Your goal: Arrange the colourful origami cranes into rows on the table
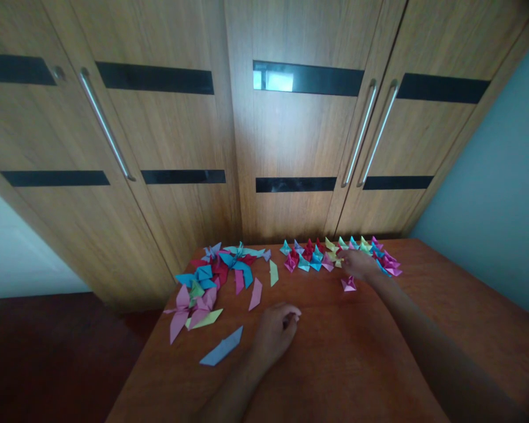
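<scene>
My right hand (pixel 358 264) reaches to the far side of the table, its fingers pinched at a small yellow origami piece (pixel 334 257). Around it stand rows of small pointed origami pieces in pink, red, blue and yellow, such as a light blue one (pixel 316 258); my hand hides some of them. A single pink origami piece (pixel 348 284) sits just in front of that hand. My left hand (pixel 278 332) rests on the table with curled fingers, and nothing shows in them. Left of it lies a pale blue folded paper strip (pixel 223 348).
Loosely piled folded papers, among them a pink one (pixel 204 306) and a blue one (pixel 198 277), cover the table's left side. A pink strip (pixel 255 294) and a pale green strip (pixel 274 273) lie apart. Wooden wardrobe doors (pixel 286 217) rise behind the brown table (pixel 326 364).
</scene>
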